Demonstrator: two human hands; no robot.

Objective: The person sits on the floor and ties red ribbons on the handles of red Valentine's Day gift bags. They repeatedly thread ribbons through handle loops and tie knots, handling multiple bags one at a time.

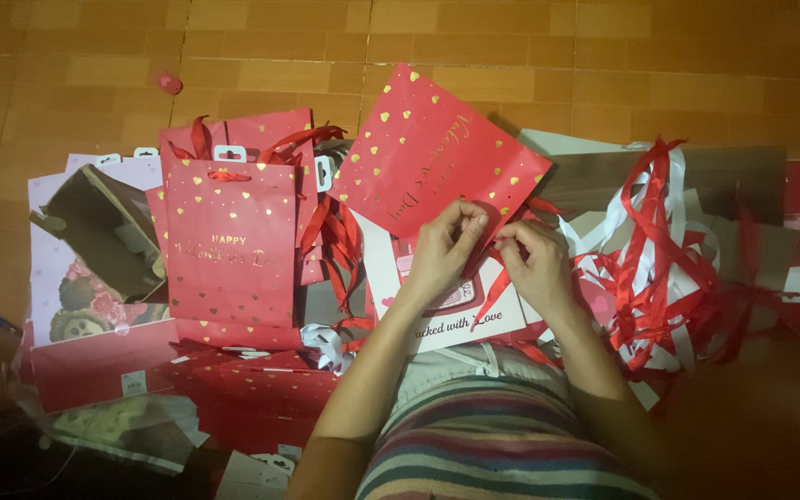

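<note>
left hand: left hand [443,248] pinches with thumb and fingertips at the lower edge of a flat red paper gift bag with gold hearts [432,153]; grip narrow, closed on the bag edge, perhaps on the ribbon too
right hand: right hand [539,264] is just beside it, fingertips closed on a thin red satin ribbon [495,292] that hangs down from the same edge
bag position: tilted, lying over a white printed gift bag [474,319] on the orange tiled floor [511,46], in front of the person's lap
doing it well: judging by the pose, the ribbon is being worked at the bag's edge; keep the paper flat and braced with the left thumb; pull the ribbon gently so the hole does not tear; whether a hole is there is hidden by the fingers
around: a finished upright red gift bag with ribbon handle [231,245] to the left; a loose tangle of red and white ribbons [659,250] to the right; a pink gift bag with a brown flap [94,241] far left
</note>
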